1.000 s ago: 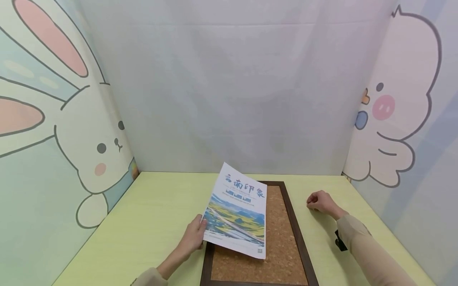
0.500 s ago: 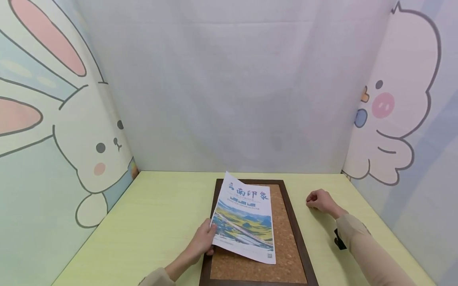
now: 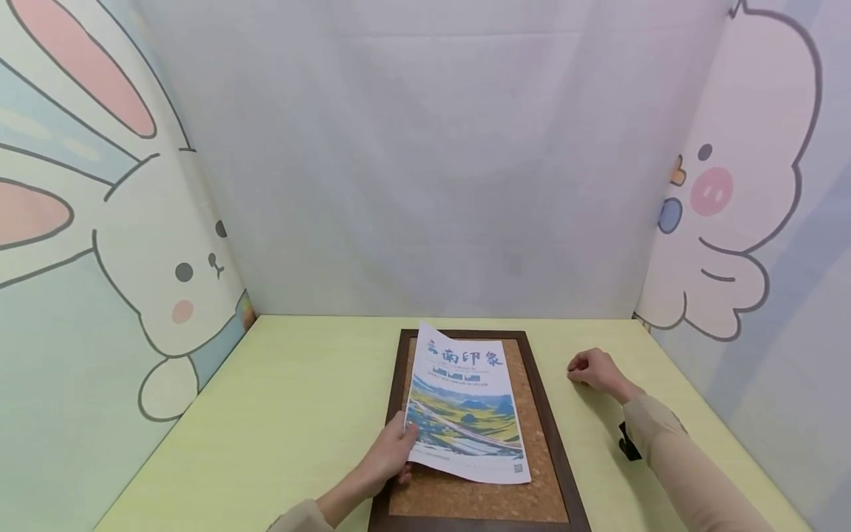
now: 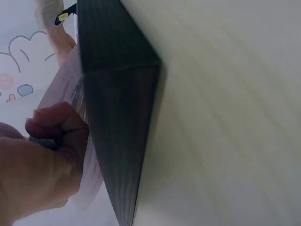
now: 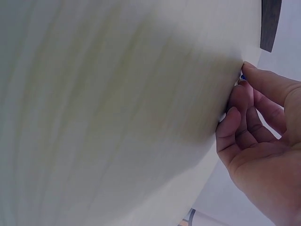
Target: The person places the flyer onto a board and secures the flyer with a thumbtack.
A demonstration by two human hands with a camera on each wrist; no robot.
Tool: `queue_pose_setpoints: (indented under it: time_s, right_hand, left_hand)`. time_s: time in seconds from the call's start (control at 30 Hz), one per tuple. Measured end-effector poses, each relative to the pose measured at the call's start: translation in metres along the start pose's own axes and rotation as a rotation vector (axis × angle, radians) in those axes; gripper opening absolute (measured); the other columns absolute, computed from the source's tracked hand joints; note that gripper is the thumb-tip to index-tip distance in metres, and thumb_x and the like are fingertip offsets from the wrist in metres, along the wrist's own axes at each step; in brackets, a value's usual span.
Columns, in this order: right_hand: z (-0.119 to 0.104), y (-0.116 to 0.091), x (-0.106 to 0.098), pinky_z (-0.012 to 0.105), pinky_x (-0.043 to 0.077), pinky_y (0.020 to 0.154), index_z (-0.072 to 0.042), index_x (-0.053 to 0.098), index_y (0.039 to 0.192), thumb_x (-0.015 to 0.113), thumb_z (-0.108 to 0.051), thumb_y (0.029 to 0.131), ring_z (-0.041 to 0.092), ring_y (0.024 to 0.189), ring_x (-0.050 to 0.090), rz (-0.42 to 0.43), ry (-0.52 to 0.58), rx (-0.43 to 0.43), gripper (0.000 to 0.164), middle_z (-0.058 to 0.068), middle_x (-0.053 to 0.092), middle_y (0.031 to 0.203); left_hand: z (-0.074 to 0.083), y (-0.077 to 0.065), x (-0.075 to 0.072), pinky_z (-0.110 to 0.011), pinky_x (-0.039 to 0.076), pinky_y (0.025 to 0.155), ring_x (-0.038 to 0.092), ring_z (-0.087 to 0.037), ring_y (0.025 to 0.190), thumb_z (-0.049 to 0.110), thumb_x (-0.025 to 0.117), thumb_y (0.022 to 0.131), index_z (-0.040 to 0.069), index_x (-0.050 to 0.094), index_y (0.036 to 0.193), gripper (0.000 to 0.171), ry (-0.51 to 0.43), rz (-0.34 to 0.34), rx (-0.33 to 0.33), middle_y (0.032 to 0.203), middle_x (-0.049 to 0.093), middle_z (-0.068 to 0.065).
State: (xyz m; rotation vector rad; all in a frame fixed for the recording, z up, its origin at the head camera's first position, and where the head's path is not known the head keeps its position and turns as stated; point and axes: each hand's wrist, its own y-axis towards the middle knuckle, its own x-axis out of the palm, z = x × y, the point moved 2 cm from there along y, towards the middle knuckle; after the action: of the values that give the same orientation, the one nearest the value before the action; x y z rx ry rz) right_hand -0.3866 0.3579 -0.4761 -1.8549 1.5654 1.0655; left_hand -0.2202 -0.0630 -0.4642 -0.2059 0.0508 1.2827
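My left hand (image 3: pixel 388 452) pinches a printed poster (image 3: pixel 468 406) at its lower left edge, thumb on top. Blue lettering and a landscape picture cover the sheet, which is slightly bowed. It overlaps a cork board (image 3: pixel 479 506) with a dark brown wooden frame (image 4: pixel 117 103), lower left corner lifted over the cork. To the right of the board, my right hand (image 3: pixel 596 373) rests low at the tabletop with curled fingers. Between its thumb and forefinger a small blue thing (image 5: pixel 243 76) shows, mostly hidden by the fingertips.
The pale yellow-green table (image 3: pixel 292 399) extends on both sides of the board. A grey-white curtain (image 3: pixel 445 177) stands behind it, and cartoon-printed walls flank it, with a rabbit (image 3: pixel 179 273) on the left. Something black (image 3: pixel 628 443) shows beneath the right sleeve.
My left hand has carried the poster right and lowered it over the cork board, baring the frame's upper left corner. My right hand has stayed in place.
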Motion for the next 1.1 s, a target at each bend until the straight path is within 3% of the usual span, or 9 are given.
queue_pose_setpoints:
  time_s: [0.3,0.63,0.77,0.9,1.03,1.1]
  right_hand:
    - [-0.005,-0.001,-0.001,0.023,0.043,0.055,0.002,0.07,0.085,0.071,-0.007,0.082,0.01,0.063,0.053,-0.004,0.003,0.011,0.01,0.008,0.068,0.076]
    - [-0.009,-0.003,-0.001,0.023,0.043,0.055,0.003,0.07,0.086,0.07,-0.005,0.082,0.013,0.065,0.054,-0.009,0.001,0.025,0.009,0.009,0.068,0.077]
    - [-0.008,-0.001,-0.002,0.023,0.044,0.054,0.003,0.07,0.085,0.071,-0.005,0.082,0.013,0.064,0.053,-0.016,0.008,0.033,0.009,0.008,0.067,0.076]
    - [-0.008,0.003,-0.004,0.024,0.044,0.053,0.002,0.069,0.086,0.07,-0.007,0.083,0.012,0.062,0.053,-0.033,0.023,0.048,0.009,0.006,0.066,0.074]
    - [-0.009,0.008,-0.006,0.027,0.047,0.054,0.003,0.068,0.091,0.068,-0.007,0.086,0.014,0.062,0.056,-0.05,0.07,0.098,0.011,0.007,0.066,0.076]
    - [-0.01,0.012,-0.006,0.028,0.049,0.055,0.004,0.067,0.093,0.067,-0.007,0.086,0.015,0.063,0.058,-0.054,0.108,0.13,0.014,0.008,0.066,0.077]
  left_hand:
    - [0.002,-0.002,0.005,-0.021,0.037,0.038,0.036,-0.007,0.039,0.014,0.031,0.105,-0.002,0.032,0.14,0.038,-0.015,-0.037,-0.009,0.078,0.062,-0.008]
    - [0.001,-0.003,0.012,-0.021,0.038,0.038,0.04,-0.008,0.038,0.014,0.032,0.105,-0.003,0.037,0.13,0.031,-0.013,-0.068,-0.031,0.072,0.059,-0.005]
    - [0.003,-0.003,0.01,-0.021,0.038,0.037,0.039,-0.008,0.038,0.016,0.035,0.105,-0.002,0.038,0.132,0.032,0.015,-0.129,-0.036,0.07,0.057,-0.004]
    - [0.01,0.002,-0.003,-0.021,0.034,0.04,0.039,-0.008,0.045,0.019,0.045,0.102,-0.004,0.042,0.122,0.031,0.215,-0.133,0.031,0.072,0.053,-0.003]
    - [0.02,0.009,-0.016,-0.021,0.028,0.042,0.036,-0.008,0.047,0.018,0.054,0.097,-0.003,0.043,0.107,0.026,0.516,0.0,0.13,0.06,0.045,0.003]
    - [0.024,0.014,-0.018,-0.022,0.03,0.044,0.039,-0.01,0.053,0.019,0.058,0.095,-0.003,0.047,0.108,0.028,0.663,0.037,0.177,0.065,0.048,0.001]
